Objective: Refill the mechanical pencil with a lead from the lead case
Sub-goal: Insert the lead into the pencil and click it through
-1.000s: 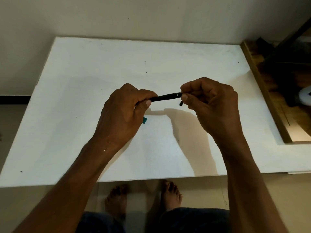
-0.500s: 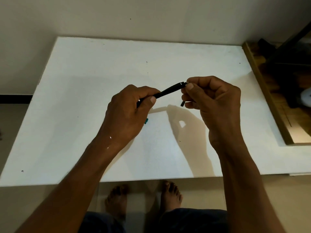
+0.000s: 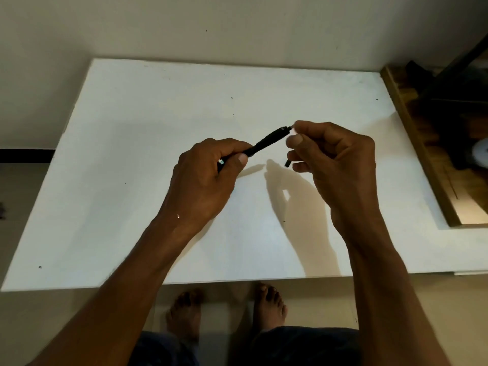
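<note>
My left hand (image 3: 204, 178) grips a black mechanical pencil (image 3: 268, 141) by its lower half, the free end tilted up to the right. My right hand (image 3: 335, 159) has its thumb and forefinger at that upper end, pinching something small and pale there. A small black cap (image 3: 287, 163) sticks out from the lower fingers of the same hand. Both hands hover above the white table (image 3: 132, 154). The lead case is hidden; earlier a teal bit showed under my left hand.
A wooden tray or board (image 3: 422, 154) with dark objects and a white round thing (image 3: 482, 154) lies along the table's right edge. A wall runs behind the table. My bare feet (image 3: 269, 307) stand on the floor below the front edge.
The pencil has tipped from nearly level to angled up toward the right. My right hand rose with its end, and thumb and forefinger have drawn slightly away from the tip. The teal bit is covered now.
</note>
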